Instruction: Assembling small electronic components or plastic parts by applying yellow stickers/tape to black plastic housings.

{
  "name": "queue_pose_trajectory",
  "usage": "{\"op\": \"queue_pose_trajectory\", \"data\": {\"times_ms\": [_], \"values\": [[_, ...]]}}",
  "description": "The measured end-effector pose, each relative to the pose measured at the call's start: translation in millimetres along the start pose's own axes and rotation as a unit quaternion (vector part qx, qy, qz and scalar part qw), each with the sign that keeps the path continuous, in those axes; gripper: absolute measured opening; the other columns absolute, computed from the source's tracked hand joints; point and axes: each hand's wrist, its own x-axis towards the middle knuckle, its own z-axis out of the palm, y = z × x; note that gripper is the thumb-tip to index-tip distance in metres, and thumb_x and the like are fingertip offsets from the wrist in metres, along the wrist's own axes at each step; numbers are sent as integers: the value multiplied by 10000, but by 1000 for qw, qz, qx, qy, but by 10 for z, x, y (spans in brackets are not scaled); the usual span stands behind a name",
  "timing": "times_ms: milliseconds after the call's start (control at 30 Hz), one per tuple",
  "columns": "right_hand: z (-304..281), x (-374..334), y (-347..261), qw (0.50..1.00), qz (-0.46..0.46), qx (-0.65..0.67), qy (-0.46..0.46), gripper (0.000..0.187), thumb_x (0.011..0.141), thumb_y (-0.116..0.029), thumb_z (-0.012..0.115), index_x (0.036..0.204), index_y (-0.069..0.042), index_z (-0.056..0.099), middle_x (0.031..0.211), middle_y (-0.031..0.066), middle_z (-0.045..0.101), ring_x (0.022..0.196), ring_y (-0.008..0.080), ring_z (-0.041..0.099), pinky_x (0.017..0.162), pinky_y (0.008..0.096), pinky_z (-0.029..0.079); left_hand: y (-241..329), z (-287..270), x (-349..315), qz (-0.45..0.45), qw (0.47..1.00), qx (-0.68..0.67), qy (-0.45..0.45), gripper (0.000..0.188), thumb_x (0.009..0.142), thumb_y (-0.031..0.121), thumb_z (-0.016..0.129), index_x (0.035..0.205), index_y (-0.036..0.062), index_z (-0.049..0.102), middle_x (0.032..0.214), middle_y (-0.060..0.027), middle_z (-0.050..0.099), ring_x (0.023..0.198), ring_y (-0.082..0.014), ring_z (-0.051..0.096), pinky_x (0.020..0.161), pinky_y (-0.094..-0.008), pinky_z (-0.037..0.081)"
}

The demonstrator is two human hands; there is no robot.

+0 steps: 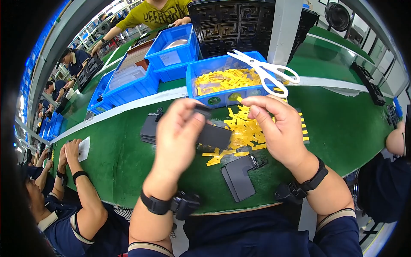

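Note:
My left hand [171,137] is closed on a flat black L-shaped part [216,136], held over the table and slightly blurred. Between the thumb and forefinger of my right hand [284,130] is a small yellow strip [239,99], pinched at its end. Below and between both hands, loose yellow strips [246,130] lie scattered in a pile. A stack of similar black parts [148,132] sits left of my left hand, partly hidden by it. Nearer to me, a couple more black L-shaped parts [240,180] overlap on the green table [115,171].
Beyond the pile stands a blue bin [201,99] of yellow strips, with white-handled scissors [267,70] across its rim. More blue bins [139,88] stand at the far left. A grey post [282,32] rises behind. People work at the left, right and far side.

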Motion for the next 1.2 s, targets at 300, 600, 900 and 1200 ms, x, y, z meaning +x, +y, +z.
{"op": "queue_pose_trajectory", "data": {"times_ms": [300,600,900,1200], "values": [[-11,-11,-36,998,28,21,-43,92,777,-62,628,848,-9,654,788,100,639,737,205,603,677,306,467,-105,-820,222,-52,812,547,197,413,788,193,596,1107,-64,545,966,-181,612,915,-249,581,814,-318,448],[-20,-14,-53,995,-22,39,-84,71,745,-43,634,811,-36,661,790,90,648,758,218,598,697,319,465,-28,-583,148,-135,757,636,62,834,629,295,724,1296,-68,378,1287,-249,445,1073,-354,543,904,-371,461],[7,2,3,986,-46,119,-104,89,718,-16,612,791,-43,655,776,81,644,749,206,594,691,313,463,53,-342,98,22,961,271,51,480,701,185,736,1110,-10,578,1064,-141,598,897,-197,606,747,-299,496],[59,5,-4,982,18,94,-161,114,728,-34,597,820,-46,663,762,94,634,774,222,609,701,313,480,-109,22,41,-27,988,134,-72,158,753,56,640,900,-3,637,852,-69,632,723,-107,603,644,-234,494]]}}
